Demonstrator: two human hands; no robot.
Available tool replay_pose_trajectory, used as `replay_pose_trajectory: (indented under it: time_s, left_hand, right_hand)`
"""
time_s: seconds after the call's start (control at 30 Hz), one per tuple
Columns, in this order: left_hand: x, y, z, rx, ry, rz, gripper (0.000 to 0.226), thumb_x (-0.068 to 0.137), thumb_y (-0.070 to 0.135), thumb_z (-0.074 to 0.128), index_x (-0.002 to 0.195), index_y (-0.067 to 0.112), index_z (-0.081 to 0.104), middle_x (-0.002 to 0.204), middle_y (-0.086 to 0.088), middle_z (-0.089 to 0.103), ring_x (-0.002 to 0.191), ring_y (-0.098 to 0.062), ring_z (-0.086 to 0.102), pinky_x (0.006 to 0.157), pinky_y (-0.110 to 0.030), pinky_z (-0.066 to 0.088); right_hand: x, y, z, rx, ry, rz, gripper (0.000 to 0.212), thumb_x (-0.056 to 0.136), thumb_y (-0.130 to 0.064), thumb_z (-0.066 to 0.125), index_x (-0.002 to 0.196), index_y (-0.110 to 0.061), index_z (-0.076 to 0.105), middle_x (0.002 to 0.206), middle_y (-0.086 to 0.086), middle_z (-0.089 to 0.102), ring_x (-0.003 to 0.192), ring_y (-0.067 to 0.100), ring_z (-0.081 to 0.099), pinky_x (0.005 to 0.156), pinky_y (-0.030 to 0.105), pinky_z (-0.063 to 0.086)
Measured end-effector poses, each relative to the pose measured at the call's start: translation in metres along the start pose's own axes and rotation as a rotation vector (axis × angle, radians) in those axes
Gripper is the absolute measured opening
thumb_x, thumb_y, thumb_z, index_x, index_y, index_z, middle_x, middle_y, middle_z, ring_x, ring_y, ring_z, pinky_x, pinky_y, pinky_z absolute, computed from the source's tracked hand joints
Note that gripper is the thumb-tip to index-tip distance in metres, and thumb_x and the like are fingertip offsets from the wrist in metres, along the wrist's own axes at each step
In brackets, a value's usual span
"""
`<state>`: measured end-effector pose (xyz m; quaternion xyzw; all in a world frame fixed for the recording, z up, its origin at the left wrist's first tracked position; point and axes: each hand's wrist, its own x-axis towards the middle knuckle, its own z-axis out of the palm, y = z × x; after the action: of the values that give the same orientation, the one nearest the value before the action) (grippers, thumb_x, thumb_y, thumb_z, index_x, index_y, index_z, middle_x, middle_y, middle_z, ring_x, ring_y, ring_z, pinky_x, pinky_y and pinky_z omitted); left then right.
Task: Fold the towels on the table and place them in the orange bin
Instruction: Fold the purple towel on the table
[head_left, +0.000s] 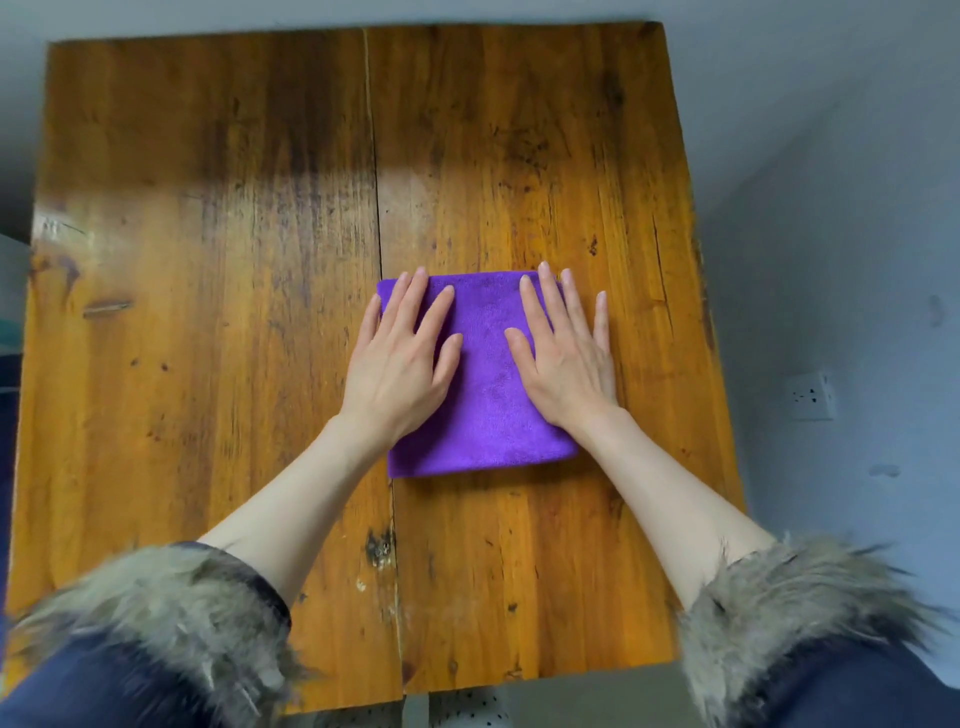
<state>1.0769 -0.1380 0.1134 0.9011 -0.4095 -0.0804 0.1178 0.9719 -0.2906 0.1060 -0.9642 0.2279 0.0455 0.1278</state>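
- Purple towel (480, 374) sits folded into a neat square on the wooden table (208, 260), just right of the seam between the two boards, a touch toward five o'clock from the table's middle.
- Left hand (400, 358) lies flat on the towel's nine o'clock side, fingers straight and spread, the little finger hanging over the edge onto the wood.
- Right hand (563, 353) mirrors it on the three o'clock side, palm down, fingers straight and fanned toward twelve, the outer fingers past the towel's edge.
- Both hands press down, gripping nothing.
- Furry cuffs (171, 613) on dark sleeves frame the view at seven and five o'clock.
- A wall socket (810, 397) shows out at three o'clock, beyond the table.
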Motion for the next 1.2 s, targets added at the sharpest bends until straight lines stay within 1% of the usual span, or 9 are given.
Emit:
replay_pose_trajectory:
  time_s: [0.2,0.27,0.37,0.53,0.67,0.8,0.9,1.03,1.2]
  left_hand:
    - [0.002,-0.008,0.0,0.035,-0.106,0.022,0.062,0.093,0.048,0.015,0.147,0.018,0.024,0.157,-0.009,0.014,0.145,-0.024,0.009,0.114,-0.05,0.007]
    - [-0.004,-0.01,-0.004,0.008,-0.062,-0.015,0.058,0.094,0.043,0.019,0.144,0.017,0.032,0.155,-0.008,0.022,0.144,-0.025,0.016,0.112,-0.055,0.008]
    - [-0.01,-0.012,-0.012,-0.089,0.051,-0.122,0.045,0.096,0.031,0.037,0.136,0.011,0.043,0.146,-0.014,0.037,0.135,-0.031,0.034,0.106,-0.053,0.026]
    - [-0.012,-0.013,-0.018,-0.384,0.016,-0.433,0.045,0.092,0.026,0.052,0.133,0.007,0.044,0.117,-0.018,0.054,0.109,-0.035,0.049,0.093,-0.042,0.039]
    - [-0.013,-0.009,-0.022,-0.532,-0.074,-0.607,0.041,0.092,0.032,0.053,0.125,0.008,0.05,0.108,-0.012,0.061,0.104,-0.029,0.056,0.087,-0.034,0.04]
    - [-0.02,-0.008,-0.027,-0.698,-0.119,-0.716,0.038,0.088,0.03,0.061,0.12,0.011,0.053,0.08,0.001,0.058,0.085,-0.021,0.058,0.082,-0.035,0.048]
    - [-0.025,-0.01,-0.03,-0.87,-0.2,-0.775,0.045,0.084,0.025,0.066,0.124,0.014,0.049,0.076,0.002,0.054,0.081,-0.019,0.058,0.08,-0.044,0.054]
    - [-0.024,-0.008,-0.038,-1.05,-0.28,-0.824,0.043,0.085,0.012,0.065,0.122,0.016,0.045,0.078,0.0,0.053,0.072,-0.012,0.057,0.059,-0.029,0.049]
    - [-0.03,-0.008,-0.039,-1.135,-0.285,-0.837,0.037,0.086,0.007,0.063,0.118,0.015,0.045,0.075,0.002,0.051,0.066,-0.006,0.056,0.044,-0.019,0.045]
  right_hand:
    - [-0.002,0.003,-0.005,0.13,-0.041,0.007,0.059,0.099,-0.042,0.028,0.151,-0.02,0.007,0.159,0.001,-0.002,0.146,0.019,-0.003,0.116,0.043,-0.006]
    - [-0.012,-0.001,-0.01,0.24,0.082,0.067,0.056,0.097,-0.035,0.035,0.148,-0.016,0.023,0.156,0.006,0.019,0.144,0.022,0.018,0.118,0.044,0.012]
    - [-0.023,-0.007,-0.02,0.333,0.19,0.261,0.046,0.096,-0.032,0.038,0.137,-0.012,0.042,0.135,0.008,0.046,0.122,0.024,0.046,0.101,0.041,0.037]
    - [-0.017,-0.011,-0.033,0.579,-0.066,0.679,0.044,0.095,-0.043,0.044,0.124,-0.01,0.048,0.12,0.005,0.051,0.108,0.023,0.051,0.082,0.027,0.038]
    - [-0.01,-0.009,-0.024,0.741,-0.176,0.772,0.035,0.091,-0.041,0.052,0.096,-0.007,0.059,0.095,0.003,0.062,0.084,0.021,0.06,0.06,0.029,0.046]
    - [-0.006,-0.007,-0.026,0.805,-0.234,0.795,0.029,0.091,-0.03,0.056,0.095,-0.003,0.066,0.096,0.01,0.067,0.079,0.021,0.063,0.058,0.026,0.044]
    - [-0.002,-0.006,-0.032,0.9,-0.286,0.822,0.028,0.089,-0.025,0.06,0.106,-0.003,0.063,0.105,0.009,0.065,0.084,0.021,0.062,0.052,0.021,0.042]
    - [0.002,-0.006,-0.037,0.951,-0.32,0.85,0.019,0.086,-0.018,0.063,0.099,-0.005,0.062,0.108,0.01,0.065,0.088,0.022,0.06,0.054,0.023,0.038]
    - [-0.001,-0.008,-0.041,0.971,-0.322,0.787,0.011,0.084,-0.014,0.065,0.076,-0.01,0.058,0.1,0.012,0.066,0.086,0.025,0.064,0.066,0.029,0.049]
